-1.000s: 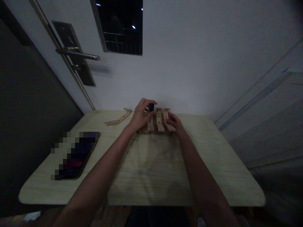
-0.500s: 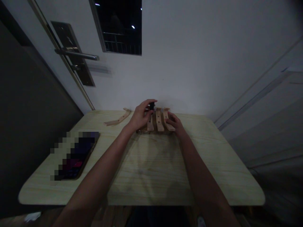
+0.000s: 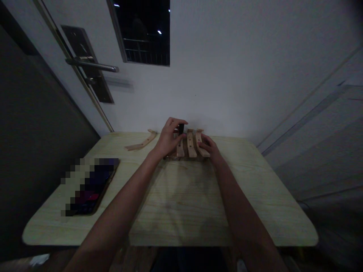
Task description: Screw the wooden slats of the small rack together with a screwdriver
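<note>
My left hand (image 3: 167,140) pinches a small black object (image 3: 181,129), held upright over the left one of three curved wooden pieces. That left piece (image 3: 180,152) is partly covered by my fingers. Beside it lie the middle piece (image 3: 191,147) and the right piece (image 3: 203,151), both with dark holes. All three rest side by side across a brown base (image 3: 170,155), mostly hidden beneath them. My right hand (image 3: 212,148) grips the right piece at its outer side, thumb on top. The lower end of the black object is hidden by my left thumb.
Another curved wooden piece (image 3: 143,144) with holes lies on the pale table (image 3: 181,211), left of my left hand. A phone (image 3: 98,189), partly pixelated, lies at the table's left. Behind the table rises a white door (image 3: 227,75) with a metal handle (image 3: 96,66).
The fingers of my left hand have shifted slightly around the black object, which stays over the left piece. My right hand and the wooden pieces look unmoved.
</note>
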Demonstrator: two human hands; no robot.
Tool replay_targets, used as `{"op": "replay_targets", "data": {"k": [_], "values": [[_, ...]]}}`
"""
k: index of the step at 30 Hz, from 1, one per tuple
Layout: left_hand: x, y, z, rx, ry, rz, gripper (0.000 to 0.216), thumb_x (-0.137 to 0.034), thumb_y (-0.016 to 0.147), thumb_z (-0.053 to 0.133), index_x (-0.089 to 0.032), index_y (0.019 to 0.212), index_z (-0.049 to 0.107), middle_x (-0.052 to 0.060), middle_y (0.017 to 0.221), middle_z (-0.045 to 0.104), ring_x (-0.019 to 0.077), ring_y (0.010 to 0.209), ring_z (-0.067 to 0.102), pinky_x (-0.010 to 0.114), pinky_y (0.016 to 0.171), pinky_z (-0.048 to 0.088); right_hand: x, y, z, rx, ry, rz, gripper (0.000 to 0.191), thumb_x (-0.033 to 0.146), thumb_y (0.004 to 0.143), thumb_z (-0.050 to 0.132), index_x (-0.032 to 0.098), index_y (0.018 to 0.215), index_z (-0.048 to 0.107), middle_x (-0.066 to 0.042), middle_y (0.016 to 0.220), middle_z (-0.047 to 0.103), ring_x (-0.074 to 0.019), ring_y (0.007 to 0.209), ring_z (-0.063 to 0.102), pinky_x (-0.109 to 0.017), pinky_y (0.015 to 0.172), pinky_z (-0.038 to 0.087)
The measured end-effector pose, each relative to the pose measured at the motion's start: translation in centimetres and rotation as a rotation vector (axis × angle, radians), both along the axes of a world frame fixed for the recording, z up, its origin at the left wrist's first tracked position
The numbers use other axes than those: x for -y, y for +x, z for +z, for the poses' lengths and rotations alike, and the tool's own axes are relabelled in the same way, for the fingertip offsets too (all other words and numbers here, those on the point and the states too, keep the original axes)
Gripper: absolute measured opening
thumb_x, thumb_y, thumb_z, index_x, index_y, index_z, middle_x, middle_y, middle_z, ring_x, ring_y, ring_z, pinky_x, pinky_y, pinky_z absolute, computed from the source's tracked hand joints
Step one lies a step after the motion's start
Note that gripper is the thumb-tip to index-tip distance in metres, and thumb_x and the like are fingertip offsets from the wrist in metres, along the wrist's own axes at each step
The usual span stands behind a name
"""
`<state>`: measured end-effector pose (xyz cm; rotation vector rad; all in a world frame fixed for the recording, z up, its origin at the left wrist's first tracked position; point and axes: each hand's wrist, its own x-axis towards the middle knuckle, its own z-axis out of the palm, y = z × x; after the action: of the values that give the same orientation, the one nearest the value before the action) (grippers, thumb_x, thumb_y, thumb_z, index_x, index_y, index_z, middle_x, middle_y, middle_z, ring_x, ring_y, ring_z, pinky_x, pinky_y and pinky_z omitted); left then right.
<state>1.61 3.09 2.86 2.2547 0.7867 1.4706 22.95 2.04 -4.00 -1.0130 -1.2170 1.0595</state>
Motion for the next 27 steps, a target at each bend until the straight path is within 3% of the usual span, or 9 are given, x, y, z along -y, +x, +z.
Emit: {"op": "replay_targets", "data": {"k": [22, 27], "values": [[0.58, -0.28, 0.58, -0.06, -0.056, -0.117, 0.047, -0.002, 0.079, 0.049, -0.023, 0.121, 0.052, 0.004, 0.106, 0.062, 0.0133, 0.094, 0.062, 0.029, 0.085, 0.055, -0.06, 0.13, -0.22, -0.003, -0.009, 0.018, 0.055, 0.038, 0.062, 0.075, 0.024, 0.113, 0.062, -0.006, 0.125, 0.063, -0.0276, 0.116, 0.057, -0.047, 0.103, 0.042], [0.51, -0.13, 0.42, -0.048, -0.034, -0.102, 0.035, -0.012, 0.082, 0.059, -0.023, 0.116, 0.055, 0.005, 0.109, 0.058, 0.0142, 0.097, 0.06, 0.028, 0.082, 0.057, -0.01, 0.15, -0.12, 0.003, 0.015, 0.036, 0.053, 0.038, 0.063, 0.075, 0.024, 0.113, 0.062, -0.005, 0.124, 0.063, -0.027, 0.115, 0.057, -0.048, 0.105, 0.04]]}}
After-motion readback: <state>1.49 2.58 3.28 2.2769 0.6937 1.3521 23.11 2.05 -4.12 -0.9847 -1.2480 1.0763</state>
